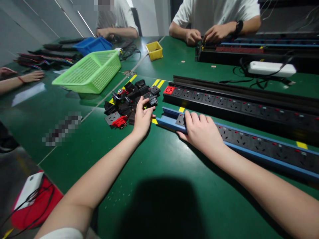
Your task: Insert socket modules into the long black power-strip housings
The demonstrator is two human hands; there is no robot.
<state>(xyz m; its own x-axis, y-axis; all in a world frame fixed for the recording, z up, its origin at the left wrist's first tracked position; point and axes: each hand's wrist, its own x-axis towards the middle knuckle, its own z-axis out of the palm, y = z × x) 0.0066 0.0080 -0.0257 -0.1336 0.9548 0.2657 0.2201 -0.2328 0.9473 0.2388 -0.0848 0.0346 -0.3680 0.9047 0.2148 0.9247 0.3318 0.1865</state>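
My left hand [142, 119] is at the right edge of a heap of loose socket modules [129, 96], its fingers apart and nothing visible between them. The modules are mostly black, with a red one [120, 122] at the near side. My right hand [203, 129] is wrapped over a blue power strip [249, 146], thumb on the near side and fingers across the top. Black sockets with small red parts fill the blue channel, except at its left end [169, 120]. Its right end runs out of view.
Behind the blue strip lies a black power strip [209, 99] with a red socket [169, 90]. A green basket [104, 71], blue bin [93, 44] and yellow bin [154, 51] stand farther back. A white extension block [271, 68] trails cables. Co-workers' hands [211, 35] are across the table.
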